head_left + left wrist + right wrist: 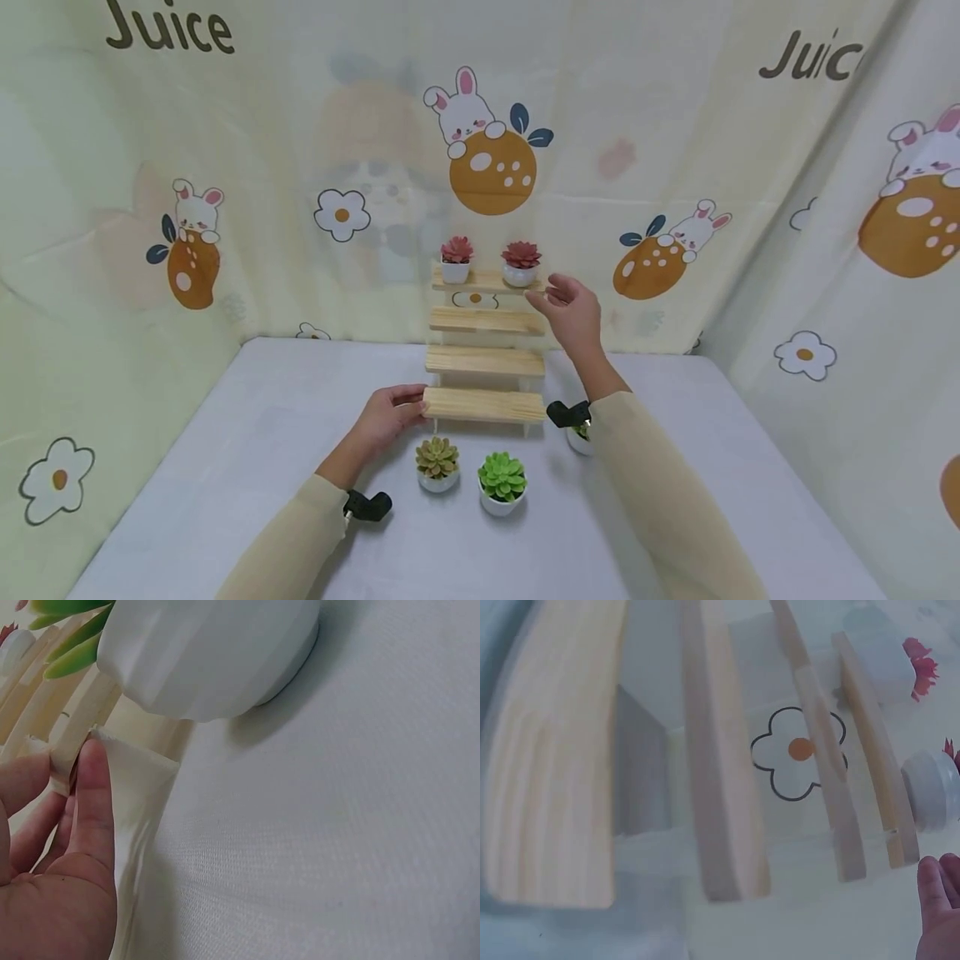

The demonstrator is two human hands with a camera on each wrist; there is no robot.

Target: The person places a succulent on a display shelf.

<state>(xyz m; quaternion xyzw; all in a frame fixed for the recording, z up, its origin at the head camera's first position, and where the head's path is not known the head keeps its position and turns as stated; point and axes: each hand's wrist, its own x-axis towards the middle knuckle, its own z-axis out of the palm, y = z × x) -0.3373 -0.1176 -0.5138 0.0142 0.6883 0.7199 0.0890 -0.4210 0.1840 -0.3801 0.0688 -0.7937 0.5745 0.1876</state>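
Observation:
A wooden tiered plant stand (486, 361) with stepped boards stands at the back of the table. My left hand (385, 421) pinches the left end of its lowest board (483, 405) between thumb and fingers, as the left wrist view shows closely. Up on the top board sit two potted red succulents, one in a square white pot (454, 272) and one in a round white pot (521, 275). Just right of the round pot, my right hand (574, 317) is raised with its fingers apart and holding nothing. Its fingertips are by the top board's end in the right wrist view.
In front of the stand are an olive-brown potted succulent (437, 463) and a bright green one (502, 483). Another white pot (580, 440) is partly hidden by the right sleeve. A printed curtain (285, 108) hangs behind the white table (300, 392).

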